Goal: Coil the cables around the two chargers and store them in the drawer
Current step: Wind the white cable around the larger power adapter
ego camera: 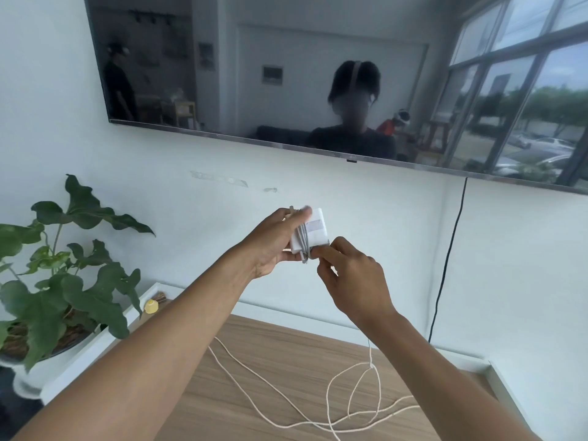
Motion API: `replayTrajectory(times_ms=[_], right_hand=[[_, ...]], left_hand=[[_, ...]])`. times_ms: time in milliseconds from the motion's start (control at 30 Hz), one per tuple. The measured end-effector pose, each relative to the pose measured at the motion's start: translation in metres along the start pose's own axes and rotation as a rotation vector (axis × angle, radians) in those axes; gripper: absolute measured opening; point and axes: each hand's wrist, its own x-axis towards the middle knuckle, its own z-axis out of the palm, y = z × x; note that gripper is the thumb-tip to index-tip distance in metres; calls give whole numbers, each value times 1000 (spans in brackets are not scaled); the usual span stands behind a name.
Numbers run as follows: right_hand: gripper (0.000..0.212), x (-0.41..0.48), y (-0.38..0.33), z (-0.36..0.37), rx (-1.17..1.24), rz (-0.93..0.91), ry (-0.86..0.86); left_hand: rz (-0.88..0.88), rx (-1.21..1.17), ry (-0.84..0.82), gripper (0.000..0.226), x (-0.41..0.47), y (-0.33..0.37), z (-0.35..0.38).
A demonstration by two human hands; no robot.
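A white square charger (313,232) is held up in front of the wall, with several turns of grey-white cable wound around its middle. My left hand (275,241) grips the charger from the left, fingers over its top edge. My right hand (348,275) pinches the cable at the charger's lower right corner. From that hand a thin white cable (370,354) drops to the wooden top (270,361), where it lies in loose loops (343,412). No second charger or drawer is visible.
A potted plant (63,281) in a white pot stands at the left beside a small yellow object (151,306). A wall-mounted TV (318,74) hangs above, with a black cord (445,265) running down the wall at right.
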Motion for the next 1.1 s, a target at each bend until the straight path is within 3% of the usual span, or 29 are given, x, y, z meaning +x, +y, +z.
replayTrajectory(times_ms=[167, 300, 400, 500, 667, 967, 1100], right_hand=[[21, -1, 0, 4, 55, 31, -31], [24, -14, 7, 11, 381, 182, -51], [18, -20, 13, 15, 542, 334, -101], [18, -16, 25, 17, 513, 412, -145], [21, 2, 41, 9, 378, 381, -281], [25, 33, 32, -27, 514, 558, -641], [23, 30, 22, -24, 413, 550, -612]], left_hand=[[53, 16, 36, 26, 3, -1, -7], [78, 33, 63, 23, 3, 1, -13], [103, 46, -12, 16, -1, 3, -12], [100, 63, -196, 24, -9, 5, -10], [107, 338, -360, 27, -18, -2, -7], [110, 648, -320, 30, -18, -28, -10], [166, 760, -242, 25, -14, -36, -6]])
